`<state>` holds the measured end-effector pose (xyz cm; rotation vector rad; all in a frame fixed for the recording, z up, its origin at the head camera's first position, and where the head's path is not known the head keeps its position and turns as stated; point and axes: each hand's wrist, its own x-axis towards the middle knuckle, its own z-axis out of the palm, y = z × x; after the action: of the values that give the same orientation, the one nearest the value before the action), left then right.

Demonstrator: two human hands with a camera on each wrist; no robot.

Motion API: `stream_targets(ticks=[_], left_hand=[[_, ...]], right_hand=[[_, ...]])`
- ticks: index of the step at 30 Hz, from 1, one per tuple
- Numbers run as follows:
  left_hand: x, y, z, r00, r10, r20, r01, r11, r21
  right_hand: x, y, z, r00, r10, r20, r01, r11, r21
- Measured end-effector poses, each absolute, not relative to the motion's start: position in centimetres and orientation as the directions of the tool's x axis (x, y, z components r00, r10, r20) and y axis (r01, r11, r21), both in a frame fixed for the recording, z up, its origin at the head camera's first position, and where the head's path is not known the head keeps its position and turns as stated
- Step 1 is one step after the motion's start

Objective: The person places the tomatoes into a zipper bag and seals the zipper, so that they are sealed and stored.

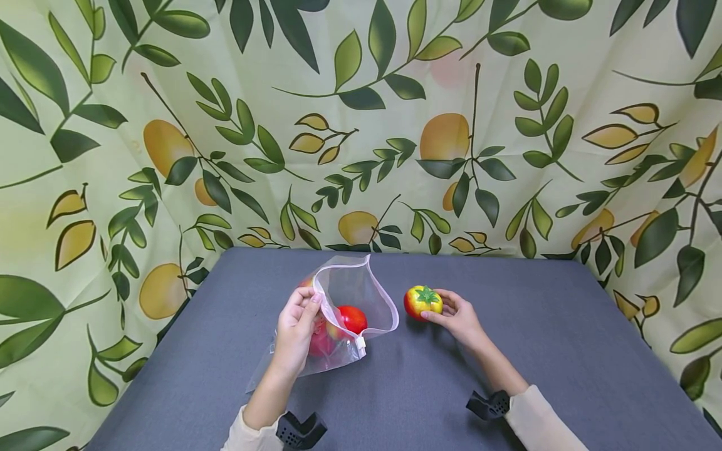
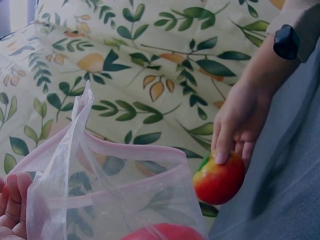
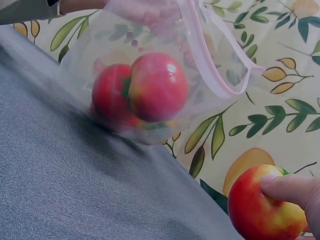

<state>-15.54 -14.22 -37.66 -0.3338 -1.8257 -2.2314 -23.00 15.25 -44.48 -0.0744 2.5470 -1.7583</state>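
Observation:
My left hand pinches the rim of a clear zip bag, whose mouth gapes toward the right. Pink edging and a white slider run along that mouth. Through the film show several red fruits, among them a bright red one near the opening and, in the right wrist view, a rounded pinkish-red one beside a red one with a green leafy top. Right of the bag, my right hand holds a red-and-yellow tomato between thumb and fingers, its green star-shaped top facing up.
A grey-blue cloth covers the table. Behind it and at both sides hangs a pale curtain printed with leaves and orange fruit. Each wrist wears a black camera, such as the one on the right.

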Motion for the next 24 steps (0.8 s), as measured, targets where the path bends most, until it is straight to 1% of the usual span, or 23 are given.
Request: stream_targets(ticks=[24], left_hand=[[-15.54, -14.14, -37.68, -0.946, -0.030, 0.322, 0.322, -0.200, 0.925]], right_hand=[[-22.01, 15.19, -43.54, -0.995, -0.101, 0.001, -0.035, 0.336, -0.941]])
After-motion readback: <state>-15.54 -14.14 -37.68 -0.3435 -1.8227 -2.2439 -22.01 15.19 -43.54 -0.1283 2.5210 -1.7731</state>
